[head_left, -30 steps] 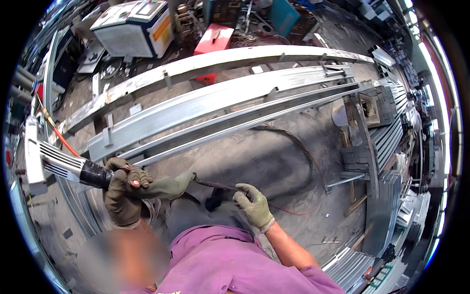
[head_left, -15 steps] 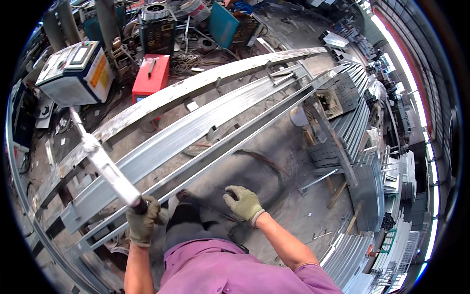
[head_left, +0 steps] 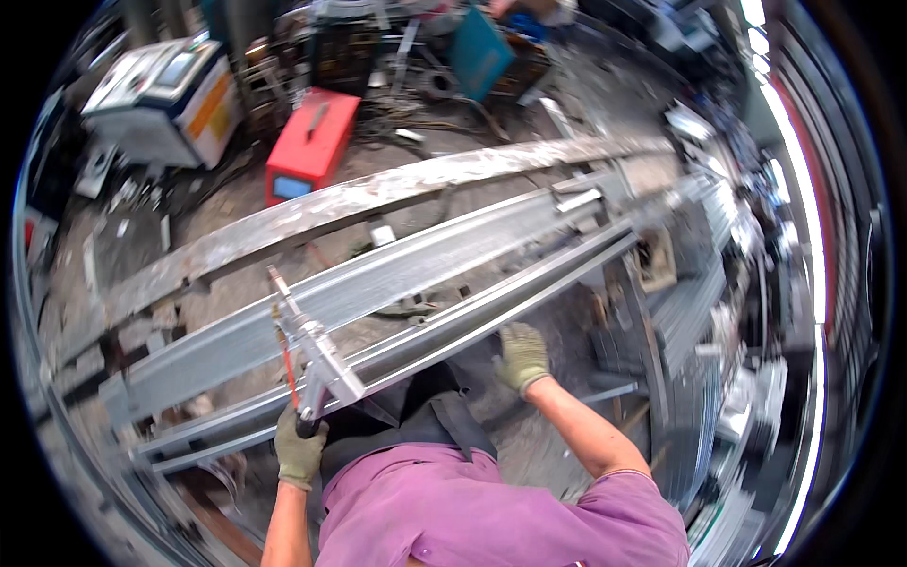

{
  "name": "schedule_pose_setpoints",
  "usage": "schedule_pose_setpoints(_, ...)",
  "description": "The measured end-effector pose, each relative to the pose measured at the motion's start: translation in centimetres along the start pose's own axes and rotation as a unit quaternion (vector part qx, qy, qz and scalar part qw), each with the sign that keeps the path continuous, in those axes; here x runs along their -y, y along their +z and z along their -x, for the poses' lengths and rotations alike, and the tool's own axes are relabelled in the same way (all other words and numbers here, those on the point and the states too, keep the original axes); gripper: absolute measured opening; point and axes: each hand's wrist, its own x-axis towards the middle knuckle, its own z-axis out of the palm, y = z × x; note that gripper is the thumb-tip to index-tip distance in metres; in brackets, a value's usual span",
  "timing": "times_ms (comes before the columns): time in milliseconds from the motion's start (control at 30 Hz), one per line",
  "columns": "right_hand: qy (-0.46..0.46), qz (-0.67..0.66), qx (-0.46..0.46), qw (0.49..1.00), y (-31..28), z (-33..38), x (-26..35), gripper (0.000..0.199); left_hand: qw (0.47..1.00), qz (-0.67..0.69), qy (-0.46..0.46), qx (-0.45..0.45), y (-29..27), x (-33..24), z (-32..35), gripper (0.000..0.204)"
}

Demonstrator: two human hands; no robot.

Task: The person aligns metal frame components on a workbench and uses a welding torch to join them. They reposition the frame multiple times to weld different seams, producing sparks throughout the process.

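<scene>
A silver welding gun [head_left: 326, 352] with a thin pointed nozzle is held upright by my gloved left hand [head_left: 299, 448], whose fingers are wrapped round its dark grip. The gun stands over the near end of a long metal channel [head_left: 491, 307]. Behind that channel, a wider galvanized channel [head_left: 397, 250] runs parallel. My right hand [head_left: 521, 359], also in a pale green glove, hangs just off the near channel's front edge. Its fingers are loosely bent, with the thumb apart and nothing seen in them. Whether it touches the edge is unclear.
A curved-looking, worn steel beam [head_left: 378, 194] lies beyond the channels. Farther back are a red box with a small screen [head_left: 314, 142], a white machine cabinet [head_left: 165, 104] and tangled cables [head_left: 430, 125]. Stacked metal profiles [head_left: 694, 283] fill the right side.
The welding gun has swung from pointing far left to a steeper position nearer the channel. My right hand has moved forward and right, toward the channel edge. The head view has shifted.
</scene>
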Motion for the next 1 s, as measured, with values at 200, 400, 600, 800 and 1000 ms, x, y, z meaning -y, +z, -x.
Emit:
schedule_pose_setpoints(200,-0.114,0.032,0.228,0.966,4.5,-9.1,-10.9,0.042,0.997,-0.073,-0.041,0.006,4.2,-7.2,-1.6,0.047)
schedule_pose_setpoints(400,-0.21,0.088,0.339,0.913,7.6,-13.8,-13.3,0.023,0.977,-0.199,-0.065,-0.035,10.2,-5.0,-1.7,0.04)
schedule_pose_setpoints(600,-0.267,0.098,0.34,0.896,8.3,-14.6,-15.0,0.023,0.967,-0.239,-0.027,-0.081,13.8,-4.2,0.9,0.033)
schedule_pose_setpoints(800,-0.263,0.097,0.348,0.894,5.9,-15.7,-14.2,0.028,0.964,-0.245,0.004,-0.108,15.2,-2.1,-0.3,0.033)
schedule_pose_setpoints(1000,-0.263,0.138,0.374,0.879,-1.2,-15.3,-14.1,0.028,0.963,-0.259,-0.061,-0.026,11.8,-6.0,-0.3,0.025)
